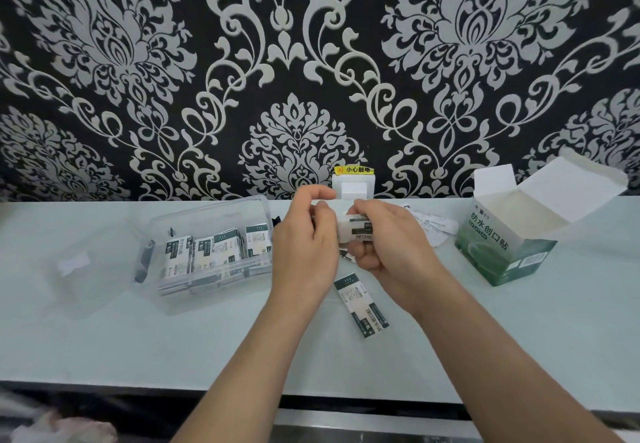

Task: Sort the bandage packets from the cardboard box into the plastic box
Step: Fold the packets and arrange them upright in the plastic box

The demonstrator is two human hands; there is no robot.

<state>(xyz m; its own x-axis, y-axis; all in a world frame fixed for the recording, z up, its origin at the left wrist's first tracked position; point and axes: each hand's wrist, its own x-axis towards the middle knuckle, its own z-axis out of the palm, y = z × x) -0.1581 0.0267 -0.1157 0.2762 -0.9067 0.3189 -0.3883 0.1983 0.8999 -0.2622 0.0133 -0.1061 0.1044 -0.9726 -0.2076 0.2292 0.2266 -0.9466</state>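
Both forearms [249,356] are stretching across the desk [138,345]. My left hand [304,252] and right hand [388,245] are together pinching a small stack of bandage packets [356,233] above it. One loose packet [362,307] is lying flat nearer me, between the plastic box [214,292], part-filled, and the open cardboard box [502,252].

Your bench top [104,349]: pale green-white, spans the full width. Behind it, 12 o'clock: black wallpaper [311,62], silver damask pattern. White wall plate [353,190] just above centre at the wall-bench line; yellow warning sticker [354,169] along its top edge. 7 o'clock: blurred pinkish object [69,428], not identifiable.
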